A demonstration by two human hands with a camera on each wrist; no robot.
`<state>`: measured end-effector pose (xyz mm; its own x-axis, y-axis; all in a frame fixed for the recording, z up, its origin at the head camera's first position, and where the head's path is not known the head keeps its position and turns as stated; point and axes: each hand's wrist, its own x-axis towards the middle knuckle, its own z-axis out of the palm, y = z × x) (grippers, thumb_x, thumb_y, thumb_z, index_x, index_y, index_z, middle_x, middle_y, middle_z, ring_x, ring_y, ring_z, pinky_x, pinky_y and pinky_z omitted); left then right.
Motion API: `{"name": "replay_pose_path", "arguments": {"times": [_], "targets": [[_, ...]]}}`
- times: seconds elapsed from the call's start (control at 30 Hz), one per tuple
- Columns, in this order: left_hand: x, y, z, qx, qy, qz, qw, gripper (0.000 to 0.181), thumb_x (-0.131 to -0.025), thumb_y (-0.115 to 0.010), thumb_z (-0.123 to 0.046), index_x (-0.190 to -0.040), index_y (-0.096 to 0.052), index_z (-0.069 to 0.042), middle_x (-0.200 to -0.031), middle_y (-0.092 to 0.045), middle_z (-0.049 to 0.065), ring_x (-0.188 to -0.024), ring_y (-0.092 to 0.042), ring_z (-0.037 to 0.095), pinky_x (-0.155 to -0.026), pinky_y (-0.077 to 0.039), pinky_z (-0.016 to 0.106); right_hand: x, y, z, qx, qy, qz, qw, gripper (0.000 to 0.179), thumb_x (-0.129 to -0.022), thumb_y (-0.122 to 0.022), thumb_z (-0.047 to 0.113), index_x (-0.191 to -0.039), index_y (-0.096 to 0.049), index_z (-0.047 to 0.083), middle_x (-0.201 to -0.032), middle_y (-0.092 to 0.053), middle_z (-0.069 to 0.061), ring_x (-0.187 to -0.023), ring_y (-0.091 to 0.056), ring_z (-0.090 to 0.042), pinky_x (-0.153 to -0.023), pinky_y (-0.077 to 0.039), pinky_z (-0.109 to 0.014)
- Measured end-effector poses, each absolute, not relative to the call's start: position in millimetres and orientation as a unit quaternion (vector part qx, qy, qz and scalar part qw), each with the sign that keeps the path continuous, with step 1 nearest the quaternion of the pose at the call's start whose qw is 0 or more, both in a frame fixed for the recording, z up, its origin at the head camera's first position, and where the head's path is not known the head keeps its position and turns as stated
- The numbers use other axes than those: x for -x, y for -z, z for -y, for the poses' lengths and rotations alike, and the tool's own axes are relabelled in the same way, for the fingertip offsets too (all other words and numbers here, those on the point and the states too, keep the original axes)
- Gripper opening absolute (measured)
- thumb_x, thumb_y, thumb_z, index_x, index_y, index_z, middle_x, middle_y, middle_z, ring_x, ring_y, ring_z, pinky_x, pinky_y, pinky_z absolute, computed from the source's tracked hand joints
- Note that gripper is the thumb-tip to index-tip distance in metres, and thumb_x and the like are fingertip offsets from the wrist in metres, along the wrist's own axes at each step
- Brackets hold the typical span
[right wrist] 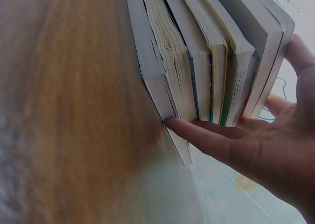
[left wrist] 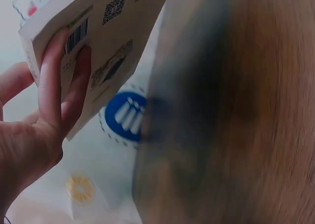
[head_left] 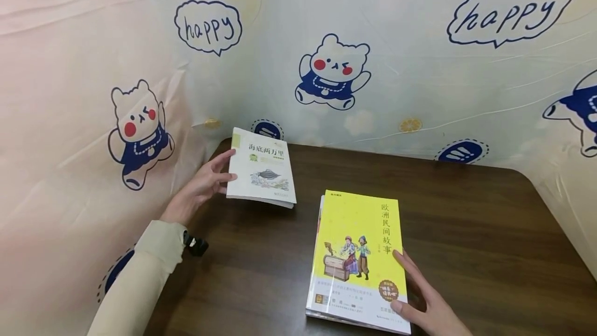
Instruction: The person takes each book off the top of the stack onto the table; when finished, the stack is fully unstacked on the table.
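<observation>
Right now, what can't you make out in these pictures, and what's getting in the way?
Front covers of the lower books: head view, mostly hidden beneath the yellow book.
Fine print low on the yellow book: head view, too small.
Top part of the white book: left wrist view, cut off by the upper edge.
Dark patch: left wrist view, too blurred to identify.
Wrist behind the right hand: head view, cut off by the bottom edge.

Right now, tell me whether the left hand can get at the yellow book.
Probably not: the left hand holds the white book, so it looks occupied. The yellow book tops the stack, its left side uncovered; the right hand touches its right edge.
</observation>
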<state>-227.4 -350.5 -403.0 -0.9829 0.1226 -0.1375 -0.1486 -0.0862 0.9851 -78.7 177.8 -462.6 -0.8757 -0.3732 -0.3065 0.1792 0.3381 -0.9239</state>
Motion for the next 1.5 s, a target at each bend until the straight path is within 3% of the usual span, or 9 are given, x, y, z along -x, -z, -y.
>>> {"name": "replay_pose_path", "arguments": {"times": [0.1,0.23,0.33,0.47,0.83,1.03,1.27,1.4,1.5], "targets": [[239,414,364,0.036,-0.722,-0.683,0.102,0.080,-0.092,-0.051,0.011,-0.156,-0.013,-0.019,-0.160,-0.005,0.006,-0.092,-0.064,0.019,-0.068,-0.058,0.042,79,463,-178,0.063,0.570,-0.783,0.240,0.079,-0.088,-0.068,0.026,-0.151,-0.021,0.041,-0.162,0.006,-0.002,-0.135,-0.027,-0.042,-0.091,-0.045,-0.039],[252,423,381,0.052,-0.687,-0.715,0.117,0.078,-0.094,-0.048,0.010,-0.156,-0.008,-0.015,-0.155,-0.016,0.019,-0.086,-0.064,0.018,-0.068,-0.058,0.040,79,462,-177,0.059,0.569,-0.784,0.242,0.079,-0.088,-0.068,0.027,-0.151,-0.021,0.042,-0.162,0.006,-0.003,-0.132,-0.030,-0.040,-0.088,-0.047,-0.035],[260,423,392,0.055,-0.633,-0.763,0.122,0.075,-0.094,-0.050,0.007,-0.156,-0.012,-0.011,-0.146,-0.029,0.028,-0.082,-0.065,0.018,-0.066,-0.058,0.038,79,462,-178,0.056,0.564,-0.787,0.244,0.080,-0.087,-0.068,0.028,-0.150,-0.021,0.043,-0.162,0.006,-0.003,-0.132,-0.031,-0.040,-0.088,-0.046,-0.036],[268,417,402,0.061,-0.558,-0.817,0.134,0.071,-0.092,-0.051,0.005,-0.154,-0.019,-0.006,-0.139,-0.037,0.030,-0.081,-0.063,0.020,-0.068,-0.057,0.037,80,462,-178,0.059,0.557,-0.792,0.241,0.081,-0.087,-0.069,0.029,-0.151,-0.021,0.042,-0.162,0.006,-0.003,-0.134,-0.028,-0.041,-0.090,-0.045,-0.039],[284,416,408,0.090,-0.442,-0.873,0.187,0.067,-0.091,-0.048,0.006,-0.152,-0.021,0.001,-0.147,-0.028,0.029,-0.088,-0.060,0.025,-0.070,-0.055,0.036,79,462,-176,0.074,0.578,-0.779,0.231,0.080,-0.089,-0.067,0.021,-0.152,-0.021,0.039,-0.162,0.005,-0.001,-0.128,-0.035,-0.039,-0.081,-0.051,-0.027],[286,429,404,0.090,-0.399,-0.896,0.174,0.065,-0.088,-0.046,0.010,-0.149,-0.026,0.005,-0.132,-0.039,0.031,-0.087,-0.059,0.028,-0.069,-0.054,0.039,79,463,-177,0.082,0.592,-0.768,0.230,0.080,-0.089,-0.066,0.018,-0.153,-0.021,0.037,-0.161,0.004,-0.001,-0.125,-0.038,-0.039,-0.079,-0.052,-0.027],[297,439,399,0.085,-0.352,-0.917,0.169,0.070,-0.081,-0.042,0.010,-0.149,-0.031,-0.001,-0.142,-0.032,0.030,-0.090,-0.048,0.033,-0.061,-0.046,0.034,79,463,-181,0.073,0.609,-0.752,0.243,0.082,-0.090,-0.066,0.016,-0.153,-0.019,0.036,-0.161,0.006,0.003,-0.126,-0.037,-0.039,-0.083,-0.053,-0.029],[300,441,397,0.047,-0.285,-0.947,0.138,0.068,-0.077,-0.037,0.012,-0.145,-0.036,0.003,-0.143,-0.035,0.033,-0.102,-0.043,0.037,-0.067,-0.037,0.035,79,464,-181,0.083,0.614,-0.745,0.247,0.081,-0.091,-0.064,0.014,-0.154,-0.018,0.035,-0.160,0.007,0.002,-0.126,-0.036,-0.038,-0.084,-0.052,-0.029],[299,443,396,0.020,-0.236,-0.965,0.109,0.061,-0.080,-0.035,0.011,-0.142,-0.040,0.007,-0.140,-0.038,0.035,-0.118,-0.043,0.042,-0.080,-0.038,0.040,80,464,-180,0.087,0.619,-0.738,0.252,0.080,-0.092,-0.062,0.014,-0.154,-0.017,0.035,-0.161,0.008,0.001,-0.126,-0.036,-0.039,-0.085,-0.052,-0.029]]}}
